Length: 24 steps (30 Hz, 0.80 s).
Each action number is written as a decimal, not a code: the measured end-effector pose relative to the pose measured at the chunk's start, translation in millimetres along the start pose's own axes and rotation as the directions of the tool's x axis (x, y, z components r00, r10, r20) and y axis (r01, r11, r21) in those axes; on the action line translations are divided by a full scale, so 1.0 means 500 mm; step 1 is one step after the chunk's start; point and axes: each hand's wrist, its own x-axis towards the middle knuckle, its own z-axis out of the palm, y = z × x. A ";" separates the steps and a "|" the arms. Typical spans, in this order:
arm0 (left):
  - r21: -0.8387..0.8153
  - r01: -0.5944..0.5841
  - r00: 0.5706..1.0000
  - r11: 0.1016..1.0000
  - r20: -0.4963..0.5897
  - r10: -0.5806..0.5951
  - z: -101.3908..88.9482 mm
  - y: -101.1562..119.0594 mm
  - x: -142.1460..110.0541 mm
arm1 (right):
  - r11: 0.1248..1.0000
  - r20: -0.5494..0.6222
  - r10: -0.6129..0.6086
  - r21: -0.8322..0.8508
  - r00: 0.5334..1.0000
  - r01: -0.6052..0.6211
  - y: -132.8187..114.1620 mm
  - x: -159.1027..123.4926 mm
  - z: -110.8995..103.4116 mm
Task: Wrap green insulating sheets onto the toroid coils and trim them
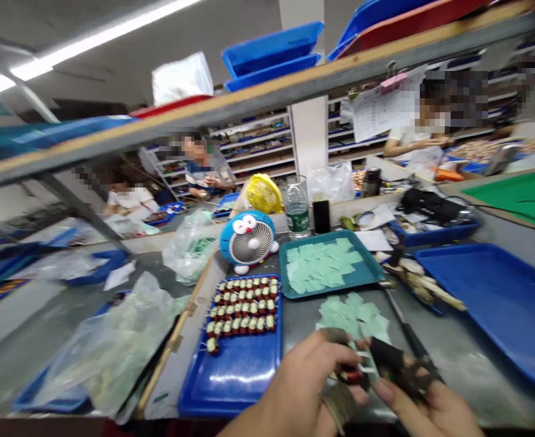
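My left hand (pixel 310 373) is closed on a small coil (pixel 353 376) with dark red winding and whitish pins, much of it covered by the fingers. Facing it, my right hand (pixel 424 397) pinches a pale green slip (pixel 370 365) against the coil's side. Dark wraps cover some fingertips of both hands. Just beyond them a loose pile of green paper slips (pixel 351 315) lies on the grey table. To the left, a blue tray (pixel 235 385) carries rows of similar coils (pixel 242 306) with cream tops and dark red sides.
A teal tray (pixel 288 285) of green slips stands behind the pile, near a blue fan (pixel 249 241) and a water bottle (pixel 297 212). At right are a black-handled tool (pixel 408 331) and a large blue tray (pixel 499 303). A shelf (pixel 258 91) crosses overhead. Other people sit beyond.
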 end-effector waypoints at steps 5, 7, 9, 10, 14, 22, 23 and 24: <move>0.079 0.081 0.994 0.994 0.069 -0.086 -0.011 0.013 0.001 | 0.988 0.164 0.018 0.151 0.986 -0.043 -0.035 0.008 -0.002; 0.101 0.076 0.993 0.992 0.081 -0.085 -0.009 0.012 -0.002 | 0.984 0.159 0.023 0.170 0.987 -0.050 -0.036 0.008 0.001; 0.125 0.072 0.993 0.990 0.085 -0.083 -0.004 0.009 -0.004 | 0.985 0.139 0.017 0.167 0.990 -0.040 -0.032 0.005 0.001; 0.134 0.071 0.992 0.988 0.091 -0.083 -0.001 0.008 -0.005 | 0.985 0.126 0.013 0.169 0.992 -0.034 -0.030 0.003 0.001; 0.163 0.050 0.992 0.985 0.110 -0.068 0.004 0.007 -0.001 | 0.981 0.102 0.001 0.195 0.995 -0.021 -0.021 -0.002 -0.005; 0.245 -0.040 0.990 0.969 0.139 0.006 0.009 0.013 0.021 | 0.995 0.035 -0.092 -0.025 0.995 0.093 0.002 -0.014 -0.035; 0.250 -0.057 0.988 0.966 0.154 0.018 0.010 0.012 0.023 | 0.995 0.033 -0.097 -0.034 0.995 0.098 0.004 -0.016 -0.039; 0.249 -0.075 0.986 0.966 0.166 0.033 0.010 0.010 0.025 | 0.994 0.032 -0.100 -0.039 0.994 0.101 0.004 -0.018 -0.042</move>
